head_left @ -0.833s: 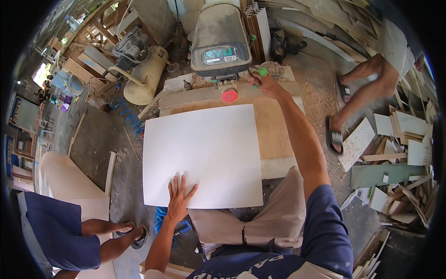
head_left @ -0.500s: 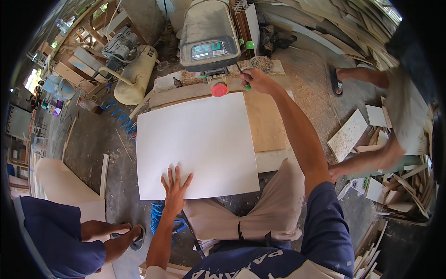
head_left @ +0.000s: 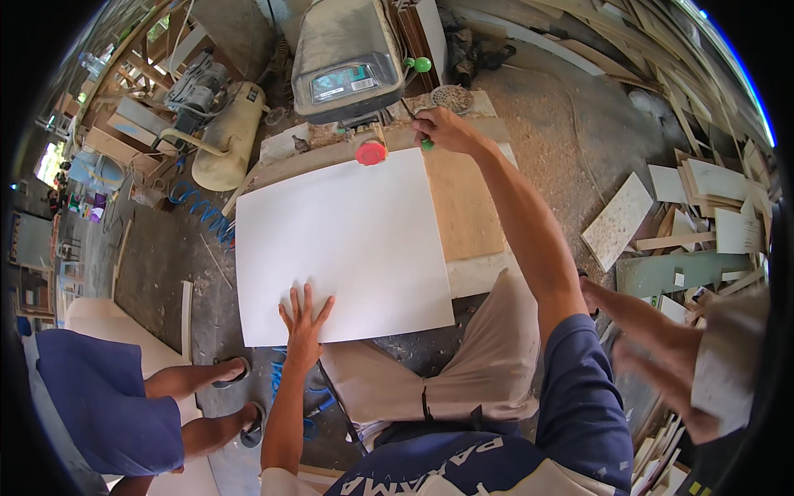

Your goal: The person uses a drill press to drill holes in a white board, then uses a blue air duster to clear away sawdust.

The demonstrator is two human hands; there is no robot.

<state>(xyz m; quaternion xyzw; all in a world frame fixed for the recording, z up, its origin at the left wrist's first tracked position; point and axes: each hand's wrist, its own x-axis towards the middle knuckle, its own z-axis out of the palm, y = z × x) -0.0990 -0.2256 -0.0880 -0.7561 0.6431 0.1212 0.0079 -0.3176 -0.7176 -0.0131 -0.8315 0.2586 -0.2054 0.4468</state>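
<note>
A large white rectangular board (head_left: pixel 347 223) lies in front of me, its near edge above my lap. My left hand (head_left: pixel 304 326) rests flat on its near part, fingers spread. At the far side stands a drill press (head_left: pixel 343 62) with a dusty dark housing. My right hand (head_left: pixel 447 130) is closed round one of its feed levers; a green knob (head_left: pixel 427 144) shows just below the fingers. Another green knob (head_left: pixel 423 64) sticks out farther back. Under the head, a red round part (head_left: pixel 370 152) sits at the board's far edge. What is beneath it is hidden.
A plywood piece (head_left: pixel 467 207) lies right of the white board. A beige air compressor (head_left: pixel 227 136) with a coiled blue hose (head_left: pixel 198 207) stands at the left. One person's legs (head_left: pixel 194 380) are at lower left, another's (head_left: pixel 662 347) at right, near piled board offcuts (head_left: pixel 703 207).
The person on the right has walked from the far side toward the near right. My view has shifted slightly; both my hands keep their places on the board and lever.
</note>
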